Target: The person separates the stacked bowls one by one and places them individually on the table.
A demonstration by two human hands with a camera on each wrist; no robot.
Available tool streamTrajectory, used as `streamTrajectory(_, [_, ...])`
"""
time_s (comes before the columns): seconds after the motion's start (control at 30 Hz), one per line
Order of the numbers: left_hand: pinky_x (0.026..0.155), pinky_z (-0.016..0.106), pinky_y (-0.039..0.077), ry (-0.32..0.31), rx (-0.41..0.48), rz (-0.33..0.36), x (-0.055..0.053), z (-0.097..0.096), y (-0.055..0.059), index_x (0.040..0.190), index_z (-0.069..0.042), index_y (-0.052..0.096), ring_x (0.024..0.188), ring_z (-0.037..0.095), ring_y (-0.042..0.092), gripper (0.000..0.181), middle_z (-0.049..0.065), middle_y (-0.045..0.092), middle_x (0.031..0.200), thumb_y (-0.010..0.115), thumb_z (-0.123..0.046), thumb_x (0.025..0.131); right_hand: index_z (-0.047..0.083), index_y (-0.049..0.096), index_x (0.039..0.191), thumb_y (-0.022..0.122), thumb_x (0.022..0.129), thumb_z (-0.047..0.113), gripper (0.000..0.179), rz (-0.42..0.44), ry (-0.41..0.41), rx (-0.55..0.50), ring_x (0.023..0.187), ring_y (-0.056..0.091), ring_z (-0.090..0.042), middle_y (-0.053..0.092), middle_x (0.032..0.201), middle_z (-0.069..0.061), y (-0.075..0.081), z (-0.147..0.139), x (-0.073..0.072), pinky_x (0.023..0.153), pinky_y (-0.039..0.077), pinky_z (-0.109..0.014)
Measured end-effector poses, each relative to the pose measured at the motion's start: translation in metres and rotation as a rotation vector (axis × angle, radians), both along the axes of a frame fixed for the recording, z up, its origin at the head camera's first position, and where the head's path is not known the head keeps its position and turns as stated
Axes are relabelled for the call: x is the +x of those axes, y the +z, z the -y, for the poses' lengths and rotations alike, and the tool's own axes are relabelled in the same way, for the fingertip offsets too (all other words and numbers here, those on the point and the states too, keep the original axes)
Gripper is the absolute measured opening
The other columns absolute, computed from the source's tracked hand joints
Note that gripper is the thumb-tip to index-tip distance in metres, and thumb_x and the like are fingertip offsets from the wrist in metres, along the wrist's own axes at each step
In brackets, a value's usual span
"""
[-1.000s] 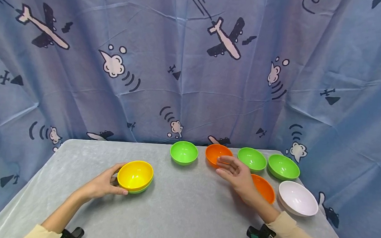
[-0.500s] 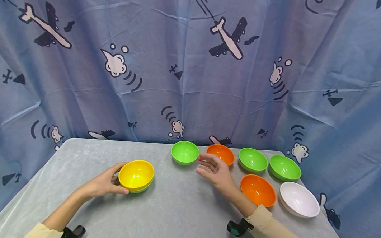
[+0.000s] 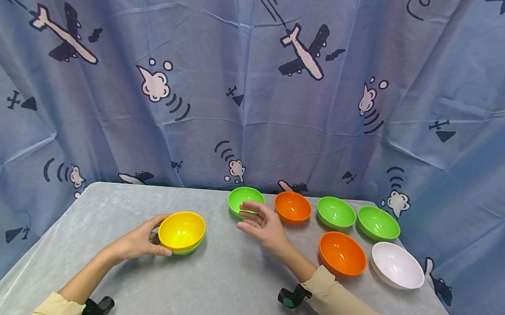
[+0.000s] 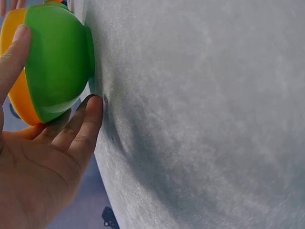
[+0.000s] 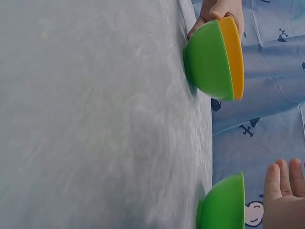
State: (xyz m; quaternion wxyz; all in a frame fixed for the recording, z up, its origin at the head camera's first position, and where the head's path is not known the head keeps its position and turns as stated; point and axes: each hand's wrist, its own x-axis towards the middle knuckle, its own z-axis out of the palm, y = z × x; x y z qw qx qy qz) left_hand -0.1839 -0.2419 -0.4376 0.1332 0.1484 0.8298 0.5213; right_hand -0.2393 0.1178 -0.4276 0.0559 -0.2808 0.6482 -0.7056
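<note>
A yellow bowl point(image 3: 182, 231) sits nested in a green bowl point(image 4: 59, 62), and the pair stands on the table at left of centre. My left hand point(image 3: 138, 239) holds this stack from its left side, thumb at the near rim and fingers around the back. Toward the middle, my right hand point(image 3: 266, 227) hovers with fingers spread and nothing in them. Behind it is a single green bowl point(image 3: 242, 197), partly hidden by the fingers in the head view. The right wrist view shows the hand's fingers point(image 5: 284, 179) apart from that green bowl point(image 5: 224, 202).
Right of the single green bowl are an orange bowl point(image 3: 292, 207) and two green bowls point(image 3: 336, 213). Nearer stand another orange bowl point(image 3: 342, 253) and a white bowl point(image 3: 397, 265) by the right edge. A patterned curtain point(image 3: 255, 105) hangs behind the grey-covered table point(image 3: 211, 288).
My right hand has moved left, from in front of the back orange bowl to in front of the single green bowl. The left hand and its stack have stayed in place.
</note>
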Motion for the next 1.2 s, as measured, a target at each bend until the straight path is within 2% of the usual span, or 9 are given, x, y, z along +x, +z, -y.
streamTrajectory(0.2, [0.103,0.06,0.041,-0.006,-0.012,-0.025,0.0,0.0,-0.001,0.155,0.007,0.024,0.132,0.057,0.041,0.1,0.033,0.027,0.155,0.088,-0.018,0.083,-0.013,0.045,0.141,0.077,0.088,-0.004,0.063,0.037,0.005,0.008,0.127,0.054,-0.041,0.048,0.141,-0.034,0.003,0.016,0.0,0.099,0.049,-0.038])
streamTrajectory(0.27, [0.103,0.06,0.04,0.002,-0.016,-0.023,0.0,0.001,-0.002,0.155,0.006,0.024,0.133,0.057,0.04,0.1,0.033,0.027,0.155,0.088,-0.019,0.082,-0.011,0.048,0.141,0.077,0.088,-0.003,0.061,0.036,0.002,0.014,0.125,0.057,-0.036,0.051,0.14,-0.029,0.003,0.022,0.0,0.098,0.05,-0.037])
streamTrajectory(0.43, [0.104,0.06,0.039,0.019,-0.025,-0.013,-0.001,0.002,-0.003,0.155,0.005,0.025,0.134,0.056,0.038,0.102,0.031,0.028,0.156,0.09,-0.022,0.08,-0.006,0.05,0.141,0.077,0.088,-0.004,0.059,0.036,0.026,0.014,0.128,0.054,-0.037,0.056,0.138,-0.02,0.001,0.032,-0.001,0.099,0.049,-0.038])
streamTrajectory(0.77, [0.105,0.059,0.039,0.028,-0.018,-0.002,-0.001,0.001,-0.003,0.156,0.004,0.025,0.134,0.056,0.038,0.102,0.031,0.027,0.156,0.09,-0.021,0.081,-0.002,0.051,0.143,0.08,0.088,0.004,0.062,0.083,0.052,0.044,0.129,0.053,-0.037,0.056,0.139,-0.018,-0.005,0.048,0.0,0.101,0.047,-0.037])
streamTrajectory(0.9, [0.104,0.06,0.04,0.015,-0.02,-0.024,0.0,0.001,-0.003,0.155,0.006,0.025,0.133,0.057,0.039,0.101,0.032,0.028,0.155,0.089,-0.019,0.082,-0.002,0.05,0.144,0.082,0.087,0.005,0.066,0.087,0.067,0.065,0.128,0.055,-0.034,0.056,0.14,-0.017,-0.007,0.053,0.001,0.104,0.045,-0.04])
streamTrajectory(1.2, [0.103,0.06,0.041,0.015,-0.009,-0.038,0.0,0.001,-0.002,0.155,0.006,0.025,0.132,0.057,0.04,0.1,0.032,0.028,0.155,0.089,-0.017,0.081,0.004,0.044,0.151,0.083,0.086,0.005,0.076,0.118,0.138,0.136,0.137,0.043,-0.042,0.052,0.145,-0.014,-0.014,0.064,-0.001,0.108,0.041,-0.042])
